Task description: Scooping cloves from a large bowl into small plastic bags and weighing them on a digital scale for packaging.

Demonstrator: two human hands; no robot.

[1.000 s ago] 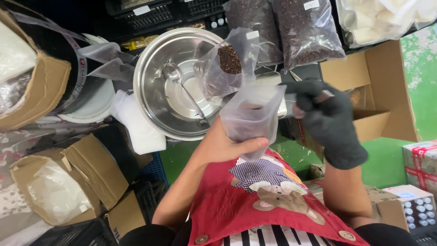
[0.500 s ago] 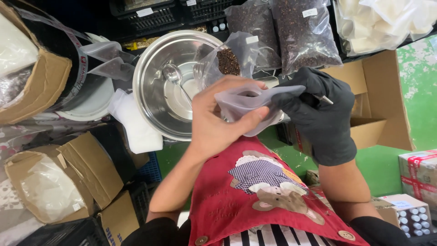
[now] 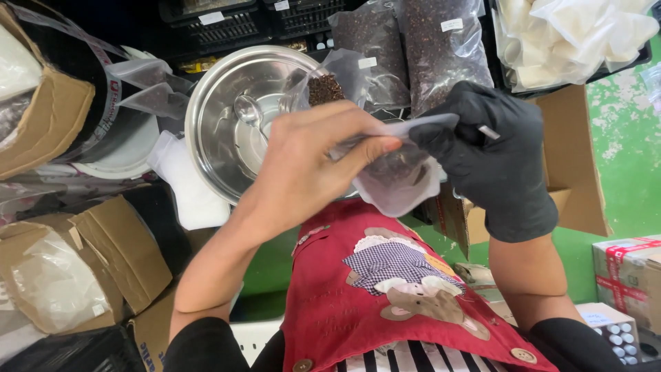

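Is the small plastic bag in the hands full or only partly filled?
Partly filled. The small plastic bag shows dark contents only in its lower part; its top is flattened between the bare left hand and gloved right hand.

Steel bowl (image 3: 227,131) glossy; pouch (image 3: 399,182) thin clear plastic; right-hand glove (image 3: 496,165) matt, prob. nitrile; boxes (image 3: 103,248) rough cardboard.

Packing clutter around a steel bowl

A shiny steel bowl (image 3: 241,117) sits near centre with a metal scoop (image 3: 249,110) inside; at 12 o'clock hang clear bags of dark seeds (image 3: 441,41), with black crates (image 3: 234,21) at 11 and a bag of white pieces (image 3: 571,38) at 1. Open cardboard boxes (image 3: 76,269) holding white plastic lie at 8, a taped carton (image 3: 630,272) at 4, and a red apron with a patchwork bear (image 3: 406,289) at 6.
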